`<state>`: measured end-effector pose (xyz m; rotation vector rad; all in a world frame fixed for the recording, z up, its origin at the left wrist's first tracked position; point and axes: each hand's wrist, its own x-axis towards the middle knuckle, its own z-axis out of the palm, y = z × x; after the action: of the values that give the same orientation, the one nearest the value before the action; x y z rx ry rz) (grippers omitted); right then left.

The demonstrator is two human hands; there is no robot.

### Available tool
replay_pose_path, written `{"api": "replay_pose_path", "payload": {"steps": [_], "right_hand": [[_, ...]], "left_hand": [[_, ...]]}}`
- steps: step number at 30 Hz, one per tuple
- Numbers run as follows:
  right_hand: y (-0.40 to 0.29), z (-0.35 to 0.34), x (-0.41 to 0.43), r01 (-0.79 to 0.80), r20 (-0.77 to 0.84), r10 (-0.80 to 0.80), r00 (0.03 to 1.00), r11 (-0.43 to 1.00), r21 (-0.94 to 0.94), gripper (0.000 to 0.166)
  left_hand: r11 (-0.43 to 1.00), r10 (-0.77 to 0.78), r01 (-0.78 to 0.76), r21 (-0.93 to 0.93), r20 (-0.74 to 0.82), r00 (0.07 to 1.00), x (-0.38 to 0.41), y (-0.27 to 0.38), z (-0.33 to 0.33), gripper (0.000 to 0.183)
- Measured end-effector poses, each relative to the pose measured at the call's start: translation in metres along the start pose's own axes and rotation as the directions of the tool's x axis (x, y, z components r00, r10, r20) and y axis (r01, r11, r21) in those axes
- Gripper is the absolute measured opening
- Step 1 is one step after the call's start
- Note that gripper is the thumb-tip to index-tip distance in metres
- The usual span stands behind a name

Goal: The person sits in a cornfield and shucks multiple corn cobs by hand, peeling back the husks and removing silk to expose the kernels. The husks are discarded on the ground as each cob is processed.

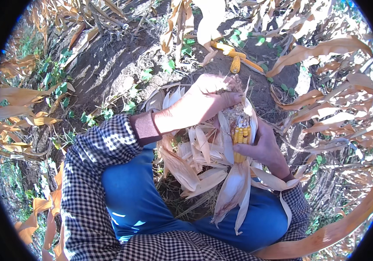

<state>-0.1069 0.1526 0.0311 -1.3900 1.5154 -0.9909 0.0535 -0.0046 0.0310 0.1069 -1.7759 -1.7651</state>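
Note:
In front of my knees is a partly husked ear of corn (242,135) with yellow kernels. Its upper end looks pale, with damaged or bare patches and crumbly brown matter. My right hand (268,148) grips the ear from the right, its thumb across the kernels. Dry husk leaves (232,192) peel back from its base and hang over my right thigh. At the tip, my left hand (211,94) pinches a brown tuft of dry corn silk (233,85). Strong sunlight washes out part of this hand, and its fingers are partly hidden.
Several husked corn ears (235,54) lie on the soil beyond my hands. Loose husks (186,166) are heaped between my knees. Dry corn stalks and leaves (330,49) stand around me, with small green plants (168,67) on the ground. One long dry leaf (330,235) arches at lower right.

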Motion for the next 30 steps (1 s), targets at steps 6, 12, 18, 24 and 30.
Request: {"api": "replay_pose_path", "payload": {"steps": [6,12,18,24,30], "right_hand": [[0.005,0.0,0.001,-0.012,-0.004,0.012,1.0,0.999,0.029,0.079],[0.008,0.0,0.002,-0.001,0.001,0.001,1.0,1.0,0.01,0.078],[0.006,-0.001,0.003,-0.029,-0.041,0.026,0.999,0.996,-0.083,0.077],[0.008,0.0,0.002,-0.034,-0.01,0.033,0.999,0.995,-0.094,0.077],[0.011,0.001,0.002,-0.004,0.041,0.003,0.999,1.0,0.003,0.079]], "left_hand": [[0.988,-0.081,0.086,-0.126,0.046,0.996,-0.002,0.001,0.0,0.012],[0.962,-0.235,0.241,-0.126,0.063,0.97,-0.003,0.008,-0.003,0.016],[0.965,-0.194,0.153,0.213,0.185,0.963,-0.003,0.012,-0.004,0.028],[0.961,-0.163,0.136,0.242,0.095,0.982,-0.003,0.004,-0.006,0.019],[0.932,-0.355,0.353,0.079,0.008,0.935,-0.005,0.016,-0.002,0.011]]}}
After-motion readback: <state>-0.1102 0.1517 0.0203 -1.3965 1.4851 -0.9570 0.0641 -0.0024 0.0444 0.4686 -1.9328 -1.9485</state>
